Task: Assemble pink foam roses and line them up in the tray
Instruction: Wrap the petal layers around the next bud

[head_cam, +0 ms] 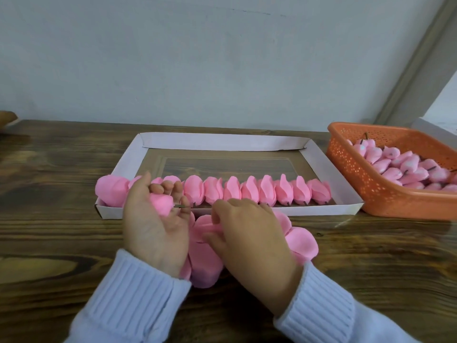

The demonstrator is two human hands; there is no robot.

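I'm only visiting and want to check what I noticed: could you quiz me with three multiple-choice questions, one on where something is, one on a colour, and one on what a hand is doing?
1. Where in the tray does the row of roses stand?
A. along its near wall
B. against its far wall
C. stacked in its middle

2. What colour is the basket?
A. blue
B. orange
C. green

3. What is in the left hand's grip?
A. nothing
B. a pink bud with a stem
C. scissors

Answers:
1 A: the roses line the near wall, and the far part is bare.
2 B: its perforated sides are orange.
3 B: the fingers curl round the bud and its stem pokes out, while the right hand pinches a petal.
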